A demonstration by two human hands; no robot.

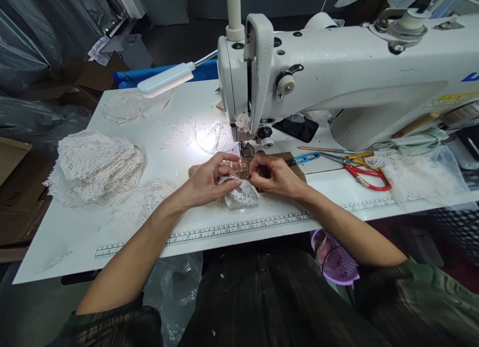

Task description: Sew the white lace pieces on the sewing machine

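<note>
My left hand (209, 182) is closed on a small piece of white lace (242, 195), pinching its upper edge between thumb and fingers. Close beside it, my right hand (277, 176) has its fingertips pinched together at the right side of the lace. What those fingers hold, if anything, is too small to tell. Both hands are over a brown plate (299, 173), just in front of the sewing machine's needle area (245, 148). Blue thread snips (307, 158) lie just behind my right hand, their near end hidden by it.
A tall pile of white lace pieces (95, 167) stands at left, with flatter lace (149, 200) beside it. Red-handled scissors (368, 178), yellow-handled pliers (361, 159) and a phone (297, 128) lie at right. A printed ruler (224, 231) runs along the front edge. A lamp (166, 80) hangs over the table.
</note>
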